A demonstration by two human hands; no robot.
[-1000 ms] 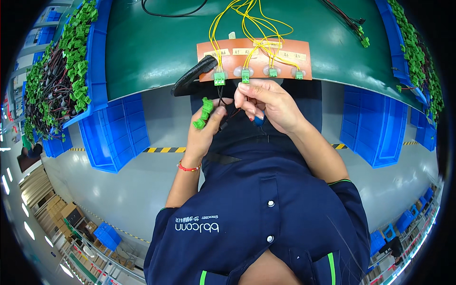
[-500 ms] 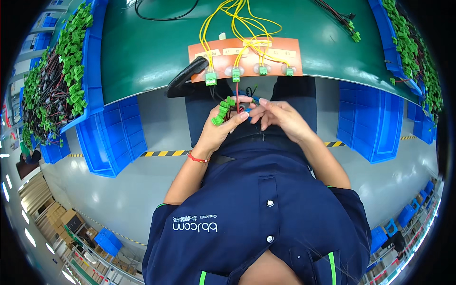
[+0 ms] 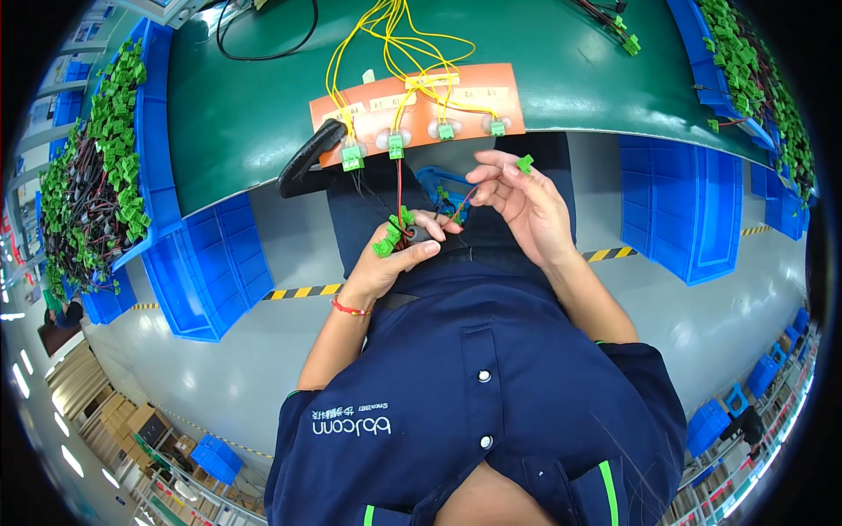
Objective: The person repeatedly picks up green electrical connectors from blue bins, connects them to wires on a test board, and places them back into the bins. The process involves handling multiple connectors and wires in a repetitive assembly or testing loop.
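My left hand (image 3: 383, 269) is closed around a wire harness, with several green connectors (image 3: 388, 241) sticking out beside the thumb and a dark rounded part (image 3: 419, 234) under the fingers. Raised to the right, my right hand (image 3: 529, 213) has a small green connector (image 3: 524, 164) at its fingers. A thin red and black wire (image 3: 465, 203) runs between the two hands. Above them, an orange board (image 3: 478, 88) at the table edge carries green terminal blocks (image 3: 352, 158) fed by yellow wires (image 3: 386, 39). Red and black leads hang from two of the blocks toward my left hand.
Blue bins heaped with green-ended harnesses stand at the left (image 3: 145, 175) and right (image 3: 702, 70) of the green table (image 3: 237, 105). A black strap-like piece (image 3: 309, 160) lies at the board's left end. Lower blue bins (image 3: 206, 272) flank my legs.
My right hand has moved up and right, away from the left, and a green connector now shows at its fingers. The view has shifted, so the board sits further left.
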